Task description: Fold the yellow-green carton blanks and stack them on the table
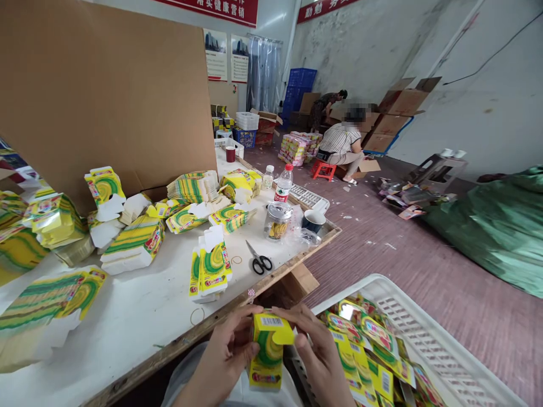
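Observation:
A small yellow and green carton point(268, 353) stands upright over my lap, its barcode flap facing up. My left hand point(233, 345) grips it from the left side, thumb on the front panel. With its fingers on the top edge and the flap's right corner, my right hand point(316, 347) also holds the carton. Whether anything is inside cannot be seen. On the table just beyond lie a few flattened cartons point(211, 268) and black-handled scissors point(262, 264).
A white crate point(384, 285) of cartons sits at my right. Stacks of flat cartons point(136, 240) cover the table's left, before a cardboard sheet point(106, 96). A jar point(278, 221), a bottle point(284, 183) and a cup point(314, 220) stand near the right edge. Two people work farther back.

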A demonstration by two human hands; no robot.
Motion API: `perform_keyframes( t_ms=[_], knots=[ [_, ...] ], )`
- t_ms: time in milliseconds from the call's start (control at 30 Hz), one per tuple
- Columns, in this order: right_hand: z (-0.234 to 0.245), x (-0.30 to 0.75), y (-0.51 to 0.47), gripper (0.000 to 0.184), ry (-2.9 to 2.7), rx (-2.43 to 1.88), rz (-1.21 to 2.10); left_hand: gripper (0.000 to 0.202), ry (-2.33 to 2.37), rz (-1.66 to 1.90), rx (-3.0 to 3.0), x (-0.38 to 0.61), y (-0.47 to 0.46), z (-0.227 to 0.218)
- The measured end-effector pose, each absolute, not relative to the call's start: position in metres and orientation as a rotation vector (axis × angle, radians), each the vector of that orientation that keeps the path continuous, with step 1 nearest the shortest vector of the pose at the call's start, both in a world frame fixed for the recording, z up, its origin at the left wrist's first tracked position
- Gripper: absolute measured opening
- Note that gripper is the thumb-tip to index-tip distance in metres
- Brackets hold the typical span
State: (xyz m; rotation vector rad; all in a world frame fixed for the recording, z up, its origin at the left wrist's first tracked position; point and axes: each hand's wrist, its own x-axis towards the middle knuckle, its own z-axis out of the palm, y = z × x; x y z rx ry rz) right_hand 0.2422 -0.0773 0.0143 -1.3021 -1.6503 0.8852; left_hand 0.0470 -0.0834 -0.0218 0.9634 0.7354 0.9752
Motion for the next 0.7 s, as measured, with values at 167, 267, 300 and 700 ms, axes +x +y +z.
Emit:
perform_keyframes(
  t_ms=[167,267,300,700],
  knots=[
    [-0.004,0.233,-0.078,0.038,-1.621,-1.524,1.119,0.048,0.805,0.939,1.056,0.048,-0.085,-0.030],
    [-0.013,0.227,-0.078,0.032,-1.581,-1.553,1.063,0.048,0.829,0.914,1.113,0.046,-0.085,-0.031],
    [-0.014,0.225,-0.078,0.031,-1.567,-1.563,1.031,0.048,0.840,0.913,1.120,0.046,-0.084,-0.031],
    [-0.020,0.224,-0.077,0.036,-1.619,-1.586,0.935,0.051,0.773,0.958,0.993,0.048,-0.084,-0.031]
  ],
)
